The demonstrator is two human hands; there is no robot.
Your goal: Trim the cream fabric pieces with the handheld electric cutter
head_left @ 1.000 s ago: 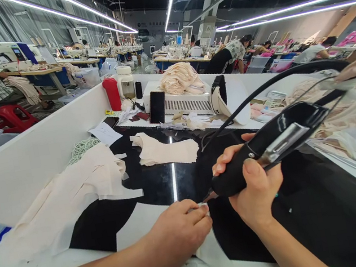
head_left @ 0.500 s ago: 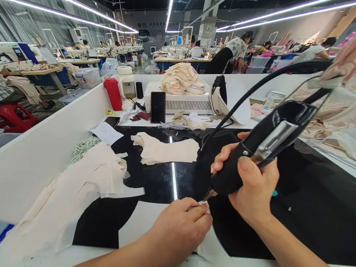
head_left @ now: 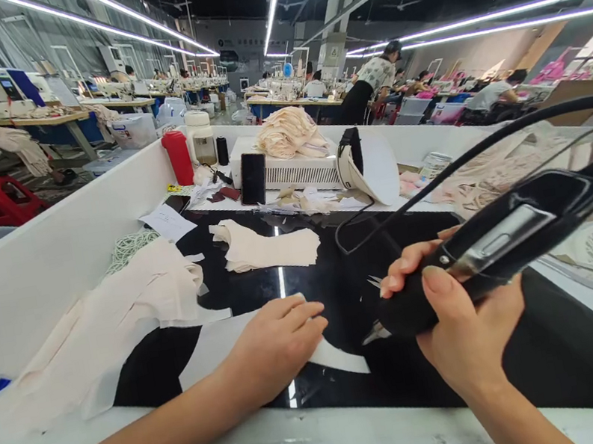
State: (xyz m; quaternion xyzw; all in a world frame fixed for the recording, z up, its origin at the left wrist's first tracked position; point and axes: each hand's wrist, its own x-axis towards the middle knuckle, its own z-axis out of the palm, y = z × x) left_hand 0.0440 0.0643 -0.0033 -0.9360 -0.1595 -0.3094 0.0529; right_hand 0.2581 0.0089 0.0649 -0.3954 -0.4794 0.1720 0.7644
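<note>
My right hand (head_left: 464, 323) grips a black corded handheld tool (head_left: 504, 240) with a silver strip along its side. Its metal tip (head_left: 375, 331) points down and left, just above the glossy black work surface (head_left: 351, 383). Thin pointed metal blades (head_left: 375, 281) show beside my right fingers; where they lead is hidden. My left hand (head_left: 272, 347) is open, its fingers stretched and slightly bent over a white curved sheet (head_left: 341, 354), which it partly covers. Beyond it lies a stack of cream cut pieces (head_left: 271, 245). More cream fabric (head_left: 131, 291) lies to the left.
A white box with vents (head_left: 300, 174) carries bundled cream fabric (head_left: 290, 132). Around it stand a phone (head_left: 253, 178), a red bottle (head_left: 179, 157), a jar (head_left: 201, 139) and a white visor (head_left: 376, 171). Fabric heaps (head_left: 519, 162) lie right. The tool's cable (head_left: 461, 156) arches across.
My left hand has let go of the small pale piece it was pinching and its fingers have straightened. My right hand has moved right with the tool, away from the left hand.
</note>
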